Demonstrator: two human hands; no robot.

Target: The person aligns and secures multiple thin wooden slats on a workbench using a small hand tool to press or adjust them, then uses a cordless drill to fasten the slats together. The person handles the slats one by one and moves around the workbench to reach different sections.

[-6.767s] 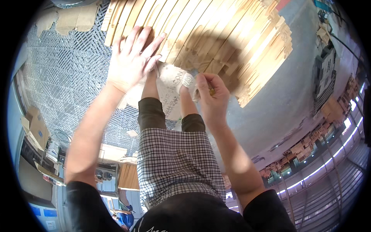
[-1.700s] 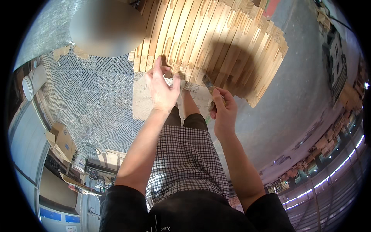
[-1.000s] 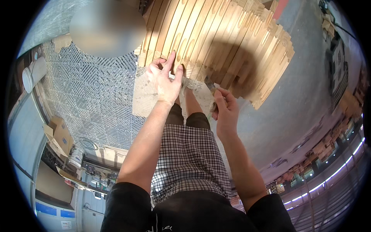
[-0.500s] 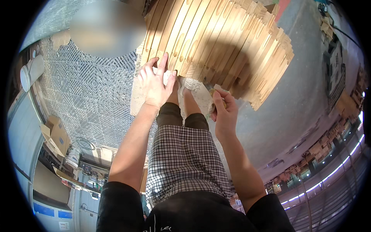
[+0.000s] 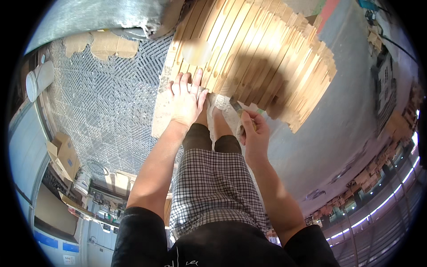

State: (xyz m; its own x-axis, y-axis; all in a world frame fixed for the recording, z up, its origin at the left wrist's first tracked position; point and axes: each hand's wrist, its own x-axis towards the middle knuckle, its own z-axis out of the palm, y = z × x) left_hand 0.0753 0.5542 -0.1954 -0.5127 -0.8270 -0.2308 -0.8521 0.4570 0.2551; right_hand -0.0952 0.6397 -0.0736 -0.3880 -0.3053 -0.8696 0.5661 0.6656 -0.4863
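Observation:
A row of long, pale wooden strips (image 5: 249, 49) lies side by side in front of me, their near ends facing my legs. My left hand (image 5: 186, 101) rests open at the near left end of the row, fingers spread and fingertips on the strips. Closed in my right hand (image 5: 255, 129) is what looks like a flat paintbrush (image 5: 235, 105), its dark head pointing up and left at the strips' near ends. My palm and fingers hide most of its handle.
Below the strips is a pale, speckled board (image 5: 161, 109). Grey patterned matting (image 5: 106, 93) covers the floor at left, with a white bucket (image 5: 40, 81) and a cardboard box (image 5: 63, 155) beyond. Torn cardboard (image 5: 104, 46) lies at the far left. Smooth grey floor (image 5: 307, 160) extends to the right.
The brush head now shows, reaching up-left from my right hand to the strip ends. My left hand has shifted slightly right and nearer, still flat. A blurred patch at the far left is gone.

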